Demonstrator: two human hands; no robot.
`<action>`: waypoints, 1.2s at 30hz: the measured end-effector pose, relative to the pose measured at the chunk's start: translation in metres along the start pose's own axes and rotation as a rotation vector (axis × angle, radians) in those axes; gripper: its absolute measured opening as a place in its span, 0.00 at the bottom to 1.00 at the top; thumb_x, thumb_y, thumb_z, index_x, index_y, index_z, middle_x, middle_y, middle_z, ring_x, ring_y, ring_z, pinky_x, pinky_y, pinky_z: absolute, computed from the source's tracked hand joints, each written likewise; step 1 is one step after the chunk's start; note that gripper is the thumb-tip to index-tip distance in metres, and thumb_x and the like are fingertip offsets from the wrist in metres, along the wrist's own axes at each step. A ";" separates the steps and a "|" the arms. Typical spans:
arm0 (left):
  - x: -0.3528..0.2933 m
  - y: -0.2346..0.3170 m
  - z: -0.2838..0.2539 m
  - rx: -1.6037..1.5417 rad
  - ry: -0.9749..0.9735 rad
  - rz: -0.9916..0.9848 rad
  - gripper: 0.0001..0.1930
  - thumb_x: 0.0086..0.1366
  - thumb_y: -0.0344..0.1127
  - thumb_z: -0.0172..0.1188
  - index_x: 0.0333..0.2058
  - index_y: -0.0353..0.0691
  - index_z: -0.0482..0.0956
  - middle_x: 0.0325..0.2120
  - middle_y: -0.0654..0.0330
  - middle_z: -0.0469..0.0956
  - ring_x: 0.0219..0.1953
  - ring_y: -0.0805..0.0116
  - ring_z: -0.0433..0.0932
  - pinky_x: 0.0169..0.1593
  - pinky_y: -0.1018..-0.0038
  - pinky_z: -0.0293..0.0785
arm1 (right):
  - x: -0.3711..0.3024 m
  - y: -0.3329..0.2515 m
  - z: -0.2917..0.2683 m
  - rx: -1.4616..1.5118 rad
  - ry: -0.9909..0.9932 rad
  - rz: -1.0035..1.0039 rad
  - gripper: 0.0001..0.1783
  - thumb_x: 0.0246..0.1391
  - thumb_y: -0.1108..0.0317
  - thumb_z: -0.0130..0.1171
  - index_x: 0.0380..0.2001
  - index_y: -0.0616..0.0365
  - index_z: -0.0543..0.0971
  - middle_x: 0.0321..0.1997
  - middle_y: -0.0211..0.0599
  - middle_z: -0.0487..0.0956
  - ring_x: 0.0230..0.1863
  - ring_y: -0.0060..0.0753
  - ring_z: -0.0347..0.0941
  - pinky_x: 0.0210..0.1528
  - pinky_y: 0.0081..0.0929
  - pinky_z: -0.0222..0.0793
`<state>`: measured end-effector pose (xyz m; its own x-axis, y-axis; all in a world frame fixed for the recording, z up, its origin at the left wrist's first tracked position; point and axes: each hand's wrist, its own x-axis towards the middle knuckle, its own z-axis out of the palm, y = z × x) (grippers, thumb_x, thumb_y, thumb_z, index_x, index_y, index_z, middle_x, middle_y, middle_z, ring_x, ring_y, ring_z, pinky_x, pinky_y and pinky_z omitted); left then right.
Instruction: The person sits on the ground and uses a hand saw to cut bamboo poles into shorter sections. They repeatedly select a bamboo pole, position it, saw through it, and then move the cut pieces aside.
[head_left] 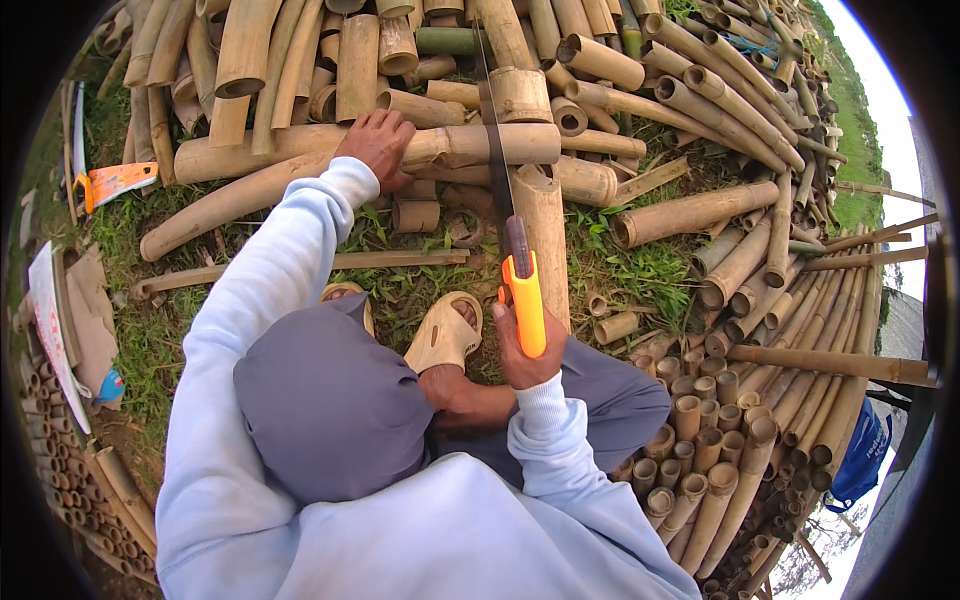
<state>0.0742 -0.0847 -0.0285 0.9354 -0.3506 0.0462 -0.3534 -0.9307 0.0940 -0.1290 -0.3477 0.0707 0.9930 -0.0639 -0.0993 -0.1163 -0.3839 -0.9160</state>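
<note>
My left hand (378, 146) is wrapped over a thick bamboo pole (470, 147) that lies crosswise in front of me. In my right hand (528, 350) is a hand saw (526, 310) with an orange handle, its fingers closed round the grip. The long dark blade points away from me and crosses the pole near its right end. Beneath that end, an upright-looking bamboo post (541, 240) stretches toward me beside the saw. I cannot tell how deep the blade sits in the pole.
Cut bamboo pieces (600, 62) are heaped beyond the pole and to the right. Short bamboo tubes (705, 415) stand bundled by my right knee. A second orange-handled saw (120, 182) lies at the left. A blue bag (862, 455) is at the far right.
</note>
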 end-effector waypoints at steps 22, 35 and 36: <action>0.008 -0.002 -0.002 -0.113 -0.096 0.020 0.31 0.47 0.47 0.75 0.49 0.41 0.78 0.49 0.56 0.76 0.58 0.55 0.73 0.62 0.60 0.66 | -0.076 0.000 -0.048 -0.155 -0.066 -0.010 0.11 0.59 0.74 0.65 0.43 0.68 0.81 0.35 0.48 0.84 0.33 0.36 0.83 0.38 0.30 0.76; 0.001 0.002 -0.009 -0.090 -0.067 0.032 0.34 0.46 0.48 0.77 0.51 0.41 0.78 0.50 0.55 0.76 0.60 0.55 0.71 0.66 0.60 0.64 | -0.011 0.003 -0.008 -0.048 -0.040 -0.037 0.08 0.61 0.71 0.67 0.37 0.66 0.80 0.23 0.29 0.75 0.26 0.18 0.69 0.30 0.22 0.68; 0.003 0.002 -0.006 -0.079 -0.074 0.017 0.33 0.46 0.48 0.76 0.51 0.41 0.78 0.50 0.55 0.76 0.60 0.55 0.71 0.66 0.60 0.64 | 0.002 0.004 -0.005 -0.076 -0.036 -0.025 0.09 0.61 0.71 0.67 0.39 0.66 0.81 0.24 0.31 0.77 0.25 0.19 0.71 0.30 0.23 0.69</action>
<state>0.0761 -0.0869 -0.0219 0.9263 -0.3760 -0.0251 -0.3665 -0.9144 0.1718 -0.1272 -0.3535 0.0688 0.9955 -0.0203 -0.0923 -0.0914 -0.4537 -0.8864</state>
